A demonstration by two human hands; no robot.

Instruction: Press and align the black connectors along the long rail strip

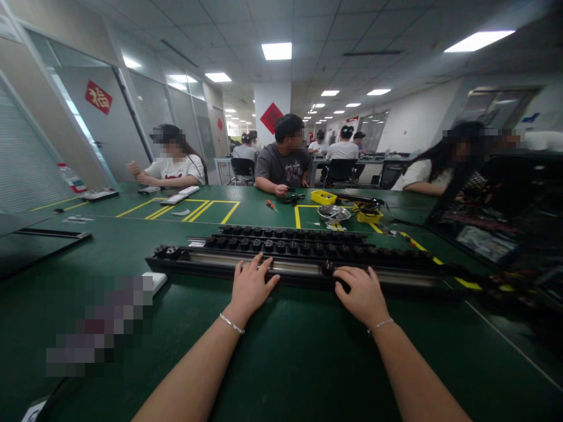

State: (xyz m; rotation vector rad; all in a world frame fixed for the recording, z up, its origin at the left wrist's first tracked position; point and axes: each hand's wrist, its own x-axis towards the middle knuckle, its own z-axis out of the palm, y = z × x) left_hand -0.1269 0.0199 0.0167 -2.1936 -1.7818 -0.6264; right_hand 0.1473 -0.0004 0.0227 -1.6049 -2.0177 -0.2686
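A long black rail [303,268] with a pale metallic inner strip lies across the green table in front of me. My left hand [251,287] rests on its front edge, fingers spread and holding nothing. My right hand [361,295] lies over the same edge farther right, with its fingers apart. Its fingertips are beside a small round black part [328,268] sitting in the channel; whether they touch it I cannot tell. Behind, rows of similar round black parts [268,245] run along the rails. More dark parts [172,252] sit at the rail's left end.
A metal bowl [334,213], a yellow tray [323,197] and a screwdriver [271,206] lie farther back. A pale power strip [155,282] is at left. Dark equipment [492,217] stands at right. A person in grey [284,161] sits opposite, with others on both sides.
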